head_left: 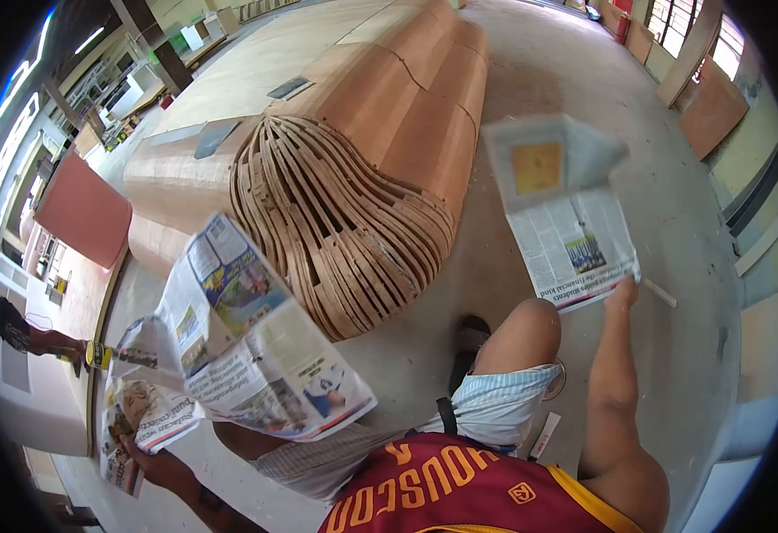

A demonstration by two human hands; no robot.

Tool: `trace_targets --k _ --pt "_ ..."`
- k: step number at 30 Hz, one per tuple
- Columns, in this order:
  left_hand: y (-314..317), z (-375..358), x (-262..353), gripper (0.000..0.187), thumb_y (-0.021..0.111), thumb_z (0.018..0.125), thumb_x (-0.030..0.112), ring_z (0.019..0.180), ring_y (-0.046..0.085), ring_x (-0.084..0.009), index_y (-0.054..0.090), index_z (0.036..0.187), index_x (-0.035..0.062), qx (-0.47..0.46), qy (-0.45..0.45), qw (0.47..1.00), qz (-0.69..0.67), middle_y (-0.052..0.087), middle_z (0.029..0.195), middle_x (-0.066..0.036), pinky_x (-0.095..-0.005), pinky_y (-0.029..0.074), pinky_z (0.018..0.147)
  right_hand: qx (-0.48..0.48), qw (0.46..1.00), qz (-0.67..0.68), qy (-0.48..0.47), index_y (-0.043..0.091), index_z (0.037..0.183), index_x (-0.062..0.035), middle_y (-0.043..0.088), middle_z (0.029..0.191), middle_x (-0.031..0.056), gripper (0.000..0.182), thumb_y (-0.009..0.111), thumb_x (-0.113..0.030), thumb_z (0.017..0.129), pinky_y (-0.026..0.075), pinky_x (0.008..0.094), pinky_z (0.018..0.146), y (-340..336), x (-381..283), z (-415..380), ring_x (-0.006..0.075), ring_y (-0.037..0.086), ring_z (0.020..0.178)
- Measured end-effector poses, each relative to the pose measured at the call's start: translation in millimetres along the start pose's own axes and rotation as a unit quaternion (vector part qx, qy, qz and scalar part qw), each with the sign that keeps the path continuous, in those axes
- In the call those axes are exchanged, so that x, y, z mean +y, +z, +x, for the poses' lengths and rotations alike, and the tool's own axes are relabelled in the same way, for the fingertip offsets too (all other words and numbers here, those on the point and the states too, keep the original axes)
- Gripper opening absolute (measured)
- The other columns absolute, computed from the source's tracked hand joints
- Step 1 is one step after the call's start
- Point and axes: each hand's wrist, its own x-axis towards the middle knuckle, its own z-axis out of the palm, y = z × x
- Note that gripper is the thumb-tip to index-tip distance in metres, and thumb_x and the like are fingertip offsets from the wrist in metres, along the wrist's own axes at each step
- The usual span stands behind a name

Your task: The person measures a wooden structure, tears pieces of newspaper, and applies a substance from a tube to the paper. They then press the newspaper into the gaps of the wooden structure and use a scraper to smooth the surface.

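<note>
My left hand (147, 460) is closed on the lower left edge of a newspaper sheet (255, 404). The sheet is creased and spreads over my left thigh, with colour pictures and print on it. At the right, my right hand (622, 291) pinches the lower corner of another newspaper sheet (549, 233). That sheet is held out over the floor, and its far end is folded and blurred. In front of my knees stands a large wooden form (344, 222) with curved, slatted strips at its near end and smooth brown panels behind.
Two small grey pads (291, 87) lie on the wooden form. A pinkish panel (84, 211) stands at the left, near a dark object with a yellow end (98, 354). A white strip (544, 435) lies on the floor by my right side. Boards (714, 114) lean along the right wall.
</note>
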Motion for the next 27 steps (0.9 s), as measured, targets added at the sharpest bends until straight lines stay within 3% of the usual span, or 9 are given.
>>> trace_targets --k 3,6,12,14,16,21,24,26,27 --pt "-12.6 18.2 -14.4 0.050 0.060 0.107 0.017 0.128 0.063 -0.0442 0.051 0.154 0.0034 0.037 0.053 0.998 0.018 0.060 0.149 -0.026 -0.0472 0.053 0.103 0.143 0.986 -0.016 0.089 0.064 0.134 -0.0017 0.072 0.123 0.0186 0.036 0.052 -0.019 0.105 0.063 0.0491 0.086 -40.1 25.7 -25.6 0.0361 0.074 0.106" --pt "-13.1 34.5 -20.5 0.049 0.059 0.109 0.022 0.122 0.067 -0.0439 0.052 0.156 0.0080 0.031 0.036 0.997 0.061 0.065 0.143 -0.026 -0.0468 0.055 0.098 0.124 0.971 -0.069 0.191 0.066 0.132 -0.0072 0.075 0.108 0.0121 0.033 0.060 -0.024 0.104 0.059 0.0436 0.071 -106.3 104.7 27.5 0.0327 0.074 0.088" --pt "-39.3 34.2 31.1 0.045 0.057 0.109 0.018 0.118 0.069 -0.0446 0.054 0.153 0.0092 0.042 0.085 0.995 0.040 0.066 0.140 -0.027 -0.0482 0.056 0.096 -0.103 0.922 -0.171 0.332 0.048 0.153 -0.0096 0.069 0.136 0.0161 0.063 0.068 -0.043 0.103 0.056 0.0447 0.072 -44.5 99.2 -35.2 0.0348 0.070 0.108" --pt "-45.5 34.8 46.4 0.045 0.057 0.108 0.015 0.119 0.068 -0.0451 0.054 0.153 0.0082 0.051 0.102 0.993 0.013 0.066 0.141 -0.027 -0.0482 0.056 0.098 -0.205 0.866 -0.308 0.337 0.060 0.138 -0.0077 0.071 0.130 0.0145 0.054 0.069 -0.048 0.103 0.056 0.0386 0.074 5.3 64.1 -65.7 0.0330 0.069 0.114" --pt "-50.2 38.5 45.4 0.050 0.060 0.107 0.016 0.124 0.066 -0.0443 0.052 0.155 0.0102 0.053 0.113 0.992 0.004 0.063 0.145 -0.026 -0.0478 0.054 0.101 -0.287 0.802 -0.405 0.332 0.060 0.143 -0.0104 0.070 0.131 0.0144 0.053 0.066 -0.046 0.105 0.055 0.0343 0.075 55.3 29.9 -82.4 0.0268 0.067 0.116" --pt "-61.5 49.8 50.3 0.048 0.061 0.105 0.010 0.128 0.065 -0.0403 0.053 0.153 0.0076 0.000 0.056 0.998 -0.018 0.062 0.145 -0.027 -0.0470 0.053 0.106 -0.524 0.771 -0.362 0.025 0.064 0.143 -0.0075 0.072 0.130 0.0108 0.052 0.064 -0.044 0.106 0.057 0.0315 0.079 181.7 -63.9 -189.0 0.0174 0.068 0.113" --pt "-65.0 49.8 59.4 0.050 0.061 0.105 0.006 0.128 0.065 -0.0363 0.052 0.154 0.0090 0.009 0.117 0.992 -0.045 0.062 0.146 -0.027 -0.0453 0.053 0.107 -0.682 0.675 -0.263 -0.100 0.057 0.153 -0.0120 0.071 0.134 0.0078 0.055 0.057 -0.047 0.110 0.055 0.0307 0.091 230.5 -104.8 -291.2 0.0152 0.065 0.117" --pt "-64.6 46.5 64.6 0.059 0.061 0.105 0.002 0.130 0.065 -0.0327 0.048 0.161 0.0156 0.014 0.146 0.987 -0.069 0.061 0.148 -0.025 -0.0433 0.053 0.110 -0.812 0.571 -0.073 -0.096 0.059 0.147 -0.0062 0.065 0.144 0.0091 0.055 0.072 -0.037 0.104 0.056 0.0361 0.102 242.7 -98.0 -365.0 0.0205 0.064 0.120" --pt "-64.1 42.6 67.6 0.059 0.061 0.104 0.002 0.129 0.065 -0.0334 0.048 0.161 0.0151 0.017 0.161 0.984 -0.077 0.061 0.147 -0.026 -0.0435 0.053 0.110 -0.840 0.517 -0.115 -0.118 0.060 0.143 -0.0034 0.060 0.151 0.0111 0.058 0.080 -0.032 0.097 0.054 0.0398 0.107 236.9 -112.3 -410.7 0.0248 0.063 0.126"
